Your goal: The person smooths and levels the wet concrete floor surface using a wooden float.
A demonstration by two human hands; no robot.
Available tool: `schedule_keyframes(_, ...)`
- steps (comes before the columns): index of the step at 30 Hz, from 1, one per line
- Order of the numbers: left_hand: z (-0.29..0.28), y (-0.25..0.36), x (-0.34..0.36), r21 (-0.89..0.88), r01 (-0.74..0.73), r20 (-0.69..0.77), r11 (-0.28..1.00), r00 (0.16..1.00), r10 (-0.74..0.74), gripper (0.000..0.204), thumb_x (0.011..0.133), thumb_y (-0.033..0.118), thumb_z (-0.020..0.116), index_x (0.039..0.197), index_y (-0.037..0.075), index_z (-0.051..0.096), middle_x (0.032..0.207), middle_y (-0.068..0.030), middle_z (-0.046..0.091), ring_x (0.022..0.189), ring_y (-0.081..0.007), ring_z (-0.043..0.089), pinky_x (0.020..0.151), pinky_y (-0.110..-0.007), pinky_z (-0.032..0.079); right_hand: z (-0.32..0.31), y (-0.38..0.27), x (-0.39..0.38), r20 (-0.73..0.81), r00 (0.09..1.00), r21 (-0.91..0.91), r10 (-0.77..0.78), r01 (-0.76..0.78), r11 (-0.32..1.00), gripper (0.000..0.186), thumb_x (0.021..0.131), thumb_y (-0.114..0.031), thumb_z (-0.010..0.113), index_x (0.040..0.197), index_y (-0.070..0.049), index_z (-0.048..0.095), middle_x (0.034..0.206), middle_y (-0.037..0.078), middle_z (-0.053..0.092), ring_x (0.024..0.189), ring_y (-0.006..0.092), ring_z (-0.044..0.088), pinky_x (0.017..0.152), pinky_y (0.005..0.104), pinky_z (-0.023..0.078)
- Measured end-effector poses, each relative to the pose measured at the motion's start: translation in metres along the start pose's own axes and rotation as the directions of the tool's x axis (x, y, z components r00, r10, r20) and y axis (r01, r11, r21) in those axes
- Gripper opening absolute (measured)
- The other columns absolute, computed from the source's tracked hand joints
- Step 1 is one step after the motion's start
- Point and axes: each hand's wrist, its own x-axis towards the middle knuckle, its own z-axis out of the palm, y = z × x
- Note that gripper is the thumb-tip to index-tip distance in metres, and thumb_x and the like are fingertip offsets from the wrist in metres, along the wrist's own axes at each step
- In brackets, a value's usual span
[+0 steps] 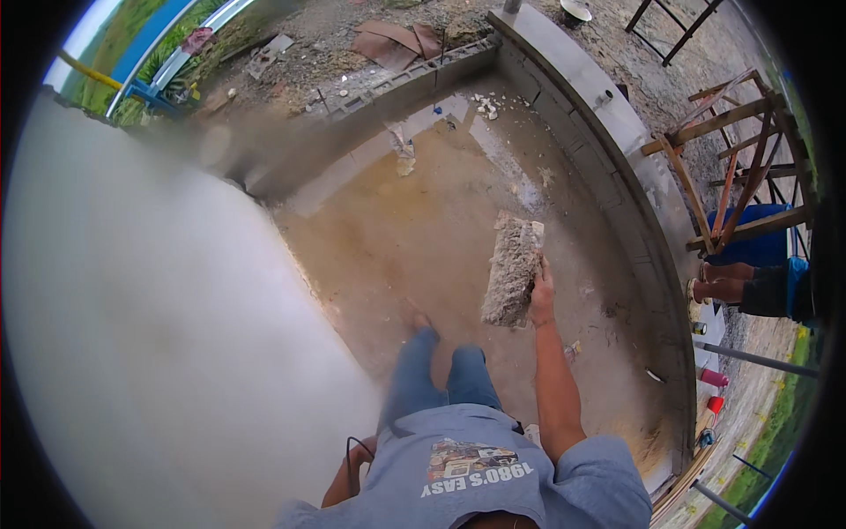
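My right hand (543, 293) is closed on one long side of a rectangular board piled with rough grey mortar (511, 273), held out over the wet floor. The mortar hides most of the board, so whether it is a float or a hawk does not show. My left hand (361, 453) is low beside my shirt, near the pale wall. A thin dark loop (352, 443) shows next to it. The fingers of that hand are too small and partly hidden to read. A smooth pale grey wall (176, 335) fills the left side, close to me.
Brown, wet floor (379, 229) lies around my feet, with paper scraps (403, 150) and rubble on it. A low, curved block wall (608, 185) bounds it at right. Beyond stand wooden trestles (740, 150), a blue barrel (749, 236) and another person's legs (731, 286).
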Motion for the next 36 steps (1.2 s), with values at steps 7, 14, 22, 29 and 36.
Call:
schedule_keyframes(7,-0.137,-0.03,0.009,-0.592,0.245,-0.119,0.768,0.915,-0.385,0.04,0.099,0.022,0.055,0.134,0.005,0.055,0.135,-0.0127,0.057,0.117,-0.0279,0.061,0.089,-0.046,0.056,0.158,0.037,0.072,0.004,0.998,0.075,-0.058,0.058,0.996,0.042,0.107,-0.01,0.042,0.148,-0.005,0.043,0.137,0.008,0.058,0.12,0.0201,0.059,0.104,0.0362,0.049)
schedule_keyframes(14,-0.171,0.002,0.006,-0.794,0.221,-0.151,0.566,0.83,-0.536,0.05,0.096,0.029,0.059,0.142,0.012,0.049,0.139,-0.011,0.055,0.123,-0.0313,0.058,0.084,-0.054,0.056,0.329,0.066,0.201,0.064,0.998,0.193,0.001,-0.013,0.981,0.045,0.105,-0.007,0.042,0.15,-0.002,0.04,0.143,0.01,0.053,0.126,0.0222,0.055,0.107,0.0373,0.046)
schedule_keyframes(22,-0.205,0.164,0.054,-0.901,0.106,-0.182,0.421,0.789,-0.587,0.05,0.097,0.03,0.059,0.142,0.012,0.05,0.139,-0.0109,0.056,0.121,-0.031,0.059,0.085,-0.054,0.056,0.532,0.006,0.404,0.04,0.999,0.182,0.012,-0.019,0.983,0.042,0.101,-0.011,0.046,0.142,0.0,0.046,0.134,0.013,0.058,0.118,0.0258,0.06,0.099,0.0394,0.05)
schedule_keyframes(29,-0.208,0.247,0.07,-0.956,-0.028,-0.215,0.294,0.745,-0.631,0.05,0.097,0.03,0.059,0.142,0.013,0.05,0.138,-0.0108,0.056,0.12,-0.0308,0.059,0.086,-0.053,0.056,0.732,0.007,0.612,-0.482,0.846,-0.303,0.229,-0.406,0.862,0.047,0.086,-0.017,0.066,0.127,0.001,0.053,0.124,0.023,0.064,0.11,0.0332,0.067,0.085,0.043,0.057)
schedule_keyframes(36,-0.108,0.28,0.049,-0.997,-0.059,-0.073,0.043,0.715,-0.695,0.049,0.097,0.03,0.058,0.142,0.014,0.05,0.138,-0.0107,0.057,0.119,-0.0305,0.06,0.086,-0.052,0.056,0.693,0.013,0.62,-0.288,0.957,-0.325,0.029,-0.127,0.937,0.056,0.087,-0.017,0.058,0.136,0.006,0.044,0.132,0.026,0.056,0.111,0.0374,0.064,0.088,0.0479,0.057)
